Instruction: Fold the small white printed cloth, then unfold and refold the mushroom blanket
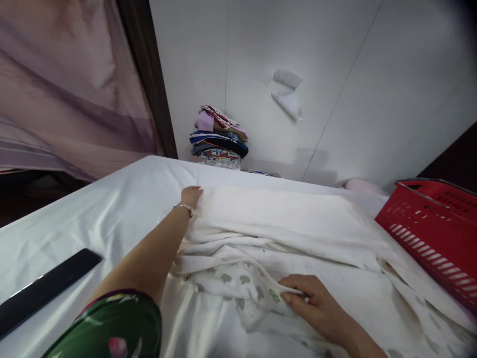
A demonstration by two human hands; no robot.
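A long white cloth [276,211] with a grey-green print on parts of it lies spread and rumpled across the white covered surface. My left hand [191,195] reaches to its far left corner, closed at the edge there; the fingertips are partly hidden by the fabric. Closer to me, my right hand [311,301] pinches a raised edge of the cloth between thumb and fingers. The printed part [242,283] hangs in folds from that edge, between my two arms. Whether this is a garment or a sheet I cannot tell.
A red plastic basket [432,233] stands at the right. A dark flat object [48,288] lies at the left on the white cover [122,214]. Beyond the far edge is a stack of folded clothes [219,139] against the white wall; a pinkish curtain [74,89] hangs at the left.
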